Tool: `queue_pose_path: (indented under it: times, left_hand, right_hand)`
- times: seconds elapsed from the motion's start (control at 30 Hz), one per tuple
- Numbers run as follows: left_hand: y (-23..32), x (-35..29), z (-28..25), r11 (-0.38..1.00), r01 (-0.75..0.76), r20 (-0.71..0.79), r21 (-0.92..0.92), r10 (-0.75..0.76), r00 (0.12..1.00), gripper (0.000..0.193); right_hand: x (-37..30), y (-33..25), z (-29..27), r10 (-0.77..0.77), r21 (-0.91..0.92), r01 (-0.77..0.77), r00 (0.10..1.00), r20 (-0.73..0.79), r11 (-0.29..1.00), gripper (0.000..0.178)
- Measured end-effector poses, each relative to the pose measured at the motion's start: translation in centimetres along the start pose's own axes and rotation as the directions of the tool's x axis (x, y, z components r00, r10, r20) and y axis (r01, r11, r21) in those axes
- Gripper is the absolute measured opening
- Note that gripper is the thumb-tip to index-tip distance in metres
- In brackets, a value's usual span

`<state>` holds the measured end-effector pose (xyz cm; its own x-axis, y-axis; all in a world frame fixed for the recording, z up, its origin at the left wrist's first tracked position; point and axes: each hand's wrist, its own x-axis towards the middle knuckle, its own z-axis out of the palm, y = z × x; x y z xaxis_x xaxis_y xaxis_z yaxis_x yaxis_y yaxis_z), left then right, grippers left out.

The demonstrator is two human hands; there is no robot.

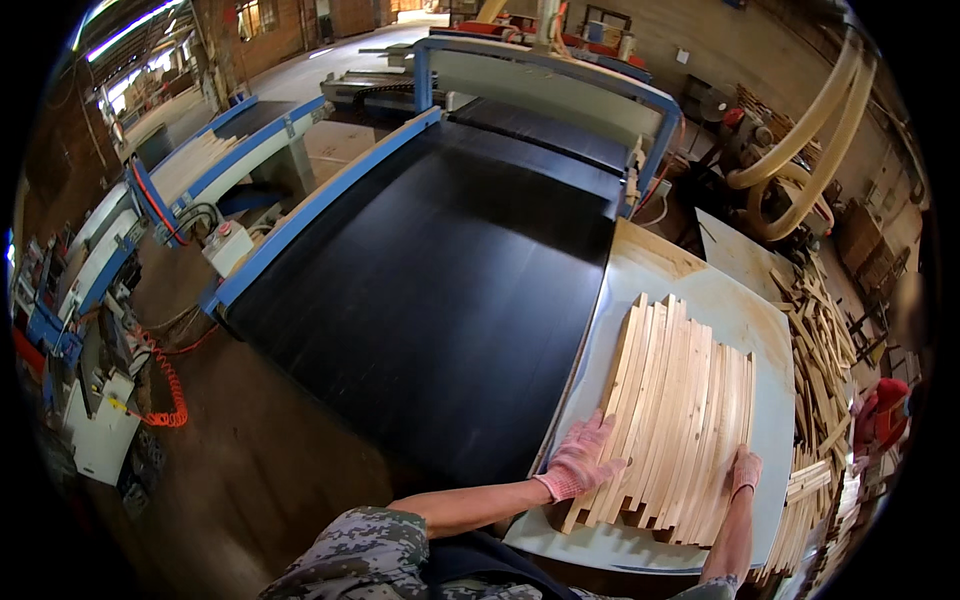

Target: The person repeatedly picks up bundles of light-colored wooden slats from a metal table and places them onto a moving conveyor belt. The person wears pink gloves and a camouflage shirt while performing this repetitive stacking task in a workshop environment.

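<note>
A row of pale wooden strips (pixel 672 420) lies side by side on a light board (pixel 770 350), their ends uneven. My left hand (pixel 582 462), in a pinkish knit glove, rests against the row's left edge near its close end, with the thumb and fingers spread apart. Along the right edge, my gloved right hand (pixel 745 470) touches the outermost strip, its fingers extended alongside the wood. The strips lie between both hands. Some fingertips of the right hand are hard to make out.
To the left of the board runs a wide black conveyor belt (pixel 430 290) with a blue side rail (pixel 330 215), passing under a blue-edged frame (pixel 550 75). Loose wood pieces (pixel 815 350) are heaped at the right. A red coiled hose (pixel 165 390) hangs at far left.
</note>
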<state>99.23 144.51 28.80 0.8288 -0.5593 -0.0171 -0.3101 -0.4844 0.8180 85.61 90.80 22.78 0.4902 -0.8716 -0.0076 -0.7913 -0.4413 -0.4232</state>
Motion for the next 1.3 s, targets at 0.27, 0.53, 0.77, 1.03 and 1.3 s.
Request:
queue_pose_path:
  times: [0.27,0.53,0.77,1.03,1.3]
  left_hand:
    - [-5.0,-0.8,-9.7,0.994,0.109,0.052,-0.005,-0.108,0.993,0.105]
    - [-16.2,-3.1,-25.3,0.983,-0.034,-0.033,0.183,0.04,0.999,0.107]
    - [-25.7,-6.4,-43.5,0.825,-0.008,-0.098,0.565,0.076,0.992,0.094]
    - [-34.3,-7.8,-58.0,0.549,0.517,-0.375,0.657,-0.356,0.856,0.099]
    - [-40.3,-7.2,-59.3,0.579,0.419,-0.454,0.699,-0.093,0.886,0.08]
  right_hand:
    - [-14.1,-11.5,-0.2,-0.025,0.281,0.007,0.998,0.063,0.96,0.046]
    - [-26.9,-27.4,3.4,-0.135,0.525,-0.006,0.964,0.23,0.851,0.042]
    - [-37.4,-43.8,10.5,-0.285,0.428,0.142,0.913,0.292,0.893,0.032]
    - [-48.8,-62.6,20.3,-0.522,0.674,0.093,0.713,0.469,0.733,0.043]
    - [-52.6,-68.7,22.6,-0.582,0.737,0.033,0.638,0.504,0.675,0.044]
